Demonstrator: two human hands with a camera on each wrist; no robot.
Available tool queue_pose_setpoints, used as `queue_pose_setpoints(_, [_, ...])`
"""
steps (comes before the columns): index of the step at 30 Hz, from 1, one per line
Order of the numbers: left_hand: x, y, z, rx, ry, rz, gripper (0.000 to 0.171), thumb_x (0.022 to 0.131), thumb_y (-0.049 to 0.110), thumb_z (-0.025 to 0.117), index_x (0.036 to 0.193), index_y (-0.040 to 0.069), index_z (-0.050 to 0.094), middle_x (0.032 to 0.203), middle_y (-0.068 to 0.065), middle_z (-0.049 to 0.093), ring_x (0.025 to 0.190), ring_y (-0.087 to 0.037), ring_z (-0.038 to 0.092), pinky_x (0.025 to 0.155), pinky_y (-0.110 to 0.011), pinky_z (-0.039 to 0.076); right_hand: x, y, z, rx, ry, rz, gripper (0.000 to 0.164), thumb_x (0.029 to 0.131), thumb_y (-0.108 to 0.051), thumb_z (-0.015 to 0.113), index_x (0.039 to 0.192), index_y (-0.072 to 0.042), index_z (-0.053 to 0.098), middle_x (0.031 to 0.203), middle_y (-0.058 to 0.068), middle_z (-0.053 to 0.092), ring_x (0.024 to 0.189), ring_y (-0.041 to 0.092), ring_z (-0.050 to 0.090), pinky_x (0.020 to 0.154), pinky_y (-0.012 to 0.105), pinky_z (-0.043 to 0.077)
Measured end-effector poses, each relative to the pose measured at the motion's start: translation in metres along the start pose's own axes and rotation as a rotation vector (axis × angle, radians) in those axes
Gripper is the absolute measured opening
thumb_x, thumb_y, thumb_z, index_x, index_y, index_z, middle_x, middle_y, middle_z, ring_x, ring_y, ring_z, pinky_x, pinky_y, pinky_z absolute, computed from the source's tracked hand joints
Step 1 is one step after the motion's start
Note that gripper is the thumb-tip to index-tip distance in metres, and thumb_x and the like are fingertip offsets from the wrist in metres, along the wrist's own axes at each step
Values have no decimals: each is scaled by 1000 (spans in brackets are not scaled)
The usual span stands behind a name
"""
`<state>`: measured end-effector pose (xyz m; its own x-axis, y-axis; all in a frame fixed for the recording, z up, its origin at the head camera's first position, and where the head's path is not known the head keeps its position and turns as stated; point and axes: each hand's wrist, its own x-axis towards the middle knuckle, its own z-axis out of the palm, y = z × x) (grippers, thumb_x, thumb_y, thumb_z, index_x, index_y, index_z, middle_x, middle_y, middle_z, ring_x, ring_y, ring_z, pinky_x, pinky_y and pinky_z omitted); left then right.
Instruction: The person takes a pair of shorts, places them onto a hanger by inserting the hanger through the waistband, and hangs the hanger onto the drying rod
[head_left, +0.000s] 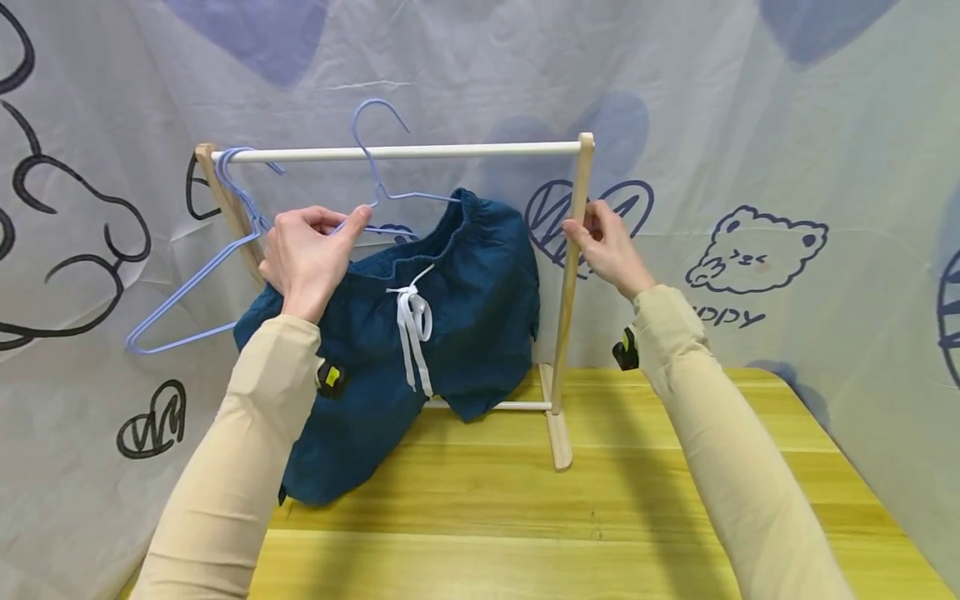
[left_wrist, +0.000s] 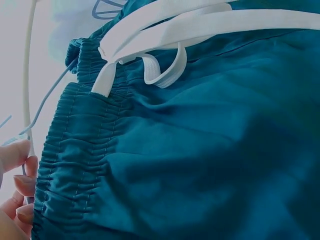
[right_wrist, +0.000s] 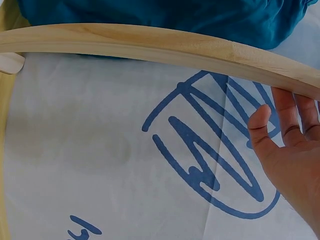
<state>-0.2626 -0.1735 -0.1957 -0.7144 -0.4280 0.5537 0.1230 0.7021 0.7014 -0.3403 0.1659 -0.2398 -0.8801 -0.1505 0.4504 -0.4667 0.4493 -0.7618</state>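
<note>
Dark teal shorts (head_left: 480, 283) with a white drawstring (head_left: 414, 321) hang at a slant from a light-blue hanger (head_left: 420, 196). The hanger's right end reaches into the gathered waistband. My left hand (head_left: 303, 254) pinches the hanger's left arm between thumb and fingers, beside the waistband (left_wrist: 65, 145). The hook stands above the white rod (head_left: 480, 151), its tip higher than the rod; whether it touches the rod I cannot tell. On the right, my right hand (head_left: 611, 246) holds the wooden upright (head_left: 567, 308) of the clothes rack, thumb in front and fingers behind.
More light-blue hangers (head_left: 191, 287) hang at the rod's left end, partly behind the shorts. The rack's foot (head_left: 558, 442) stands on a yellow wooden table (head_left: 480, 533). A pale curtain with drawings (head_left: 757, 250) lies close behind the rack.
</note>
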Motion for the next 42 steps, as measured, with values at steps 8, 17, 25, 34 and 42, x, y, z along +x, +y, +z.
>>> queue_pose_setpoints(8, [-1,-4,11,-15,-26,11,51,88,59,67,99,10,80,80,-4,67,85,-19,58,76,-34,29,0,0,0,2,0,4,36,106,-27,51,121,5,46,100,9,48,92,21,49,82,26,42])
queue_pose_setpoints(17, [-3,-6,22,-39,-40,15,50,89,56,68,98,8,80,79,-6,68,83,-23,59,71,-32,33,0,0,0,-2,9,1,35,105,-26,52,122,5,47,99,8,47,91,20,48,82,26,41])
queue_pose_setpoints(25, [-8,-10,29,-46,-79,2,50,90,56,68,98,9,80,96,-14,74,87,-25,61,71,-31,35,1,1,0,3,12,-8,34,105,-25,52,121,5,47,98,7,48,90,20,49,81,25,42])
queue_pose_setpoints(34, [-10,-15,31,-52,-112,3,51,90,58,66,100,11,80,90,-11,71,80,-20,56,69,-29,35,0,1,0,0,14,-3,35,105,-25,52,121,5,47,99,7,47,91,20,49,81,26,41])
queue_pose_setpoints(42, [-12,-18,34,-53,-116,0,51,90,58,66,99,9,80,91,-12,72,81,-21,56,70,-28,34,0,1,0,2,3,11,36,105,-26,52,122,5,46,100,9,47,93,21,48,83,27,41])
